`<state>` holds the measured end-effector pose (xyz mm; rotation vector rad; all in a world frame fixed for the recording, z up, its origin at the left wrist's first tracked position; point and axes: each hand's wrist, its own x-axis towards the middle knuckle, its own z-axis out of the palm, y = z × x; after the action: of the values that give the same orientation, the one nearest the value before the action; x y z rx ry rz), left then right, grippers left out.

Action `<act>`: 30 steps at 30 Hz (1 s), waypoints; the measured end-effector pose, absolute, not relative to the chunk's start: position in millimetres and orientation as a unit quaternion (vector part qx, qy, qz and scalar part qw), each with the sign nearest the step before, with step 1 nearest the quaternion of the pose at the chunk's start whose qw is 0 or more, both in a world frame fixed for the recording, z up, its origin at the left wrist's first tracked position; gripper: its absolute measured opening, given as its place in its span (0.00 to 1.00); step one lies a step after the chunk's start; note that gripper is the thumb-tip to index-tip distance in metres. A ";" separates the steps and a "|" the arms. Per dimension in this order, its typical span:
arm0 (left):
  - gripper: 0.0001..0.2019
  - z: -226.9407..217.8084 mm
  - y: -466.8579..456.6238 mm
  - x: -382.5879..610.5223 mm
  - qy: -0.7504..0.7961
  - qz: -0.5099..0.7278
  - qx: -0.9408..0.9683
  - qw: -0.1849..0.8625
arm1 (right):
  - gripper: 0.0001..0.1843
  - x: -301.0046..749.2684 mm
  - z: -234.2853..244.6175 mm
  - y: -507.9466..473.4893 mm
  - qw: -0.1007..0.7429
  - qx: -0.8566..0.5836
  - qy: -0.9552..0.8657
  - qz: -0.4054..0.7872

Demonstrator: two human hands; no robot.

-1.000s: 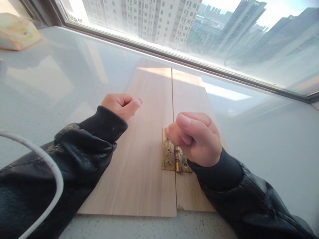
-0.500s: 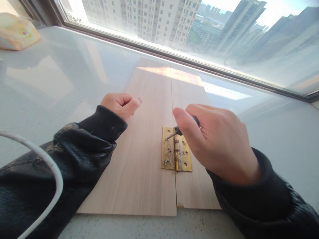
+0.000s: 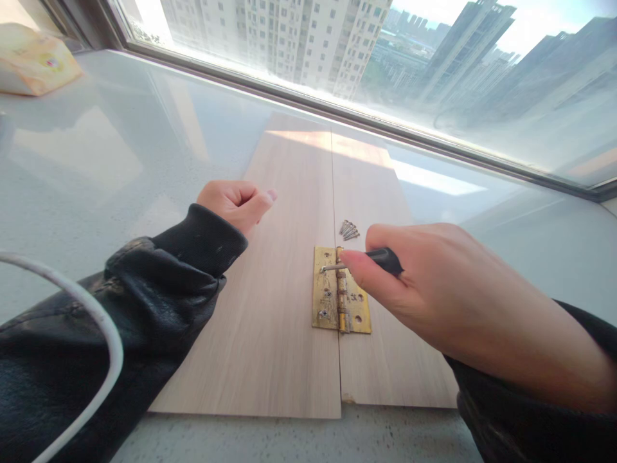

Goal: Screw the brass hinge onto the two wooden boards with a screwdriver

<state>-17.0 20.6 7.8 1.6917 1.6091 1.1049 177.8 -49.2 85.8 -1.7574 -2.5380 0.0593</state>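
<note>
Two pale wooden boards (image 3: 284, 308) lie side by side on a grey sill, joined by a brass hinge (image 3: 340, 292) across their seam. My right hand (image 3: 434, 289) grips a black-handled screwdriver (image 3: 383, 258), its thin metal tip lying nearly level over the hinge's upper left leaf. A small heap of loose screws (image 3: 349, 229) rests on the right board just above the hinge. My left hand (image 3: 235, 204) is curled into a loose fist on the left board's edge, with nothing visible in it.
A window frame (image 3: 385, 132) runs along the far edge of the sill (image 3: 96, 161), with tall buildings outside. A yellowish packet (image 3: 33, 61) sits at the far left corner. A white cable (image 3: 96, 321) arcs over my left sleeve.
My right hand rose off the hinge, turned and drew back to the right, laying the screwdriver flatter. The heap of screws came into sight. My left hand stayed put.
</note>
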 end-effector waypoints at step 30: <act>0.19 9.7 20.5 -17.3 0.600 0.402 0.634 0.275 | 0.15 177.6 87.1 -45.3 0.019 -0.546 -0.837 0.024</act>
<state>-17.3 20.5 9.7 1.7051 1.6140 1.0795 177.6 -45.3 87.1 -1.6934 -2.5993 0.0731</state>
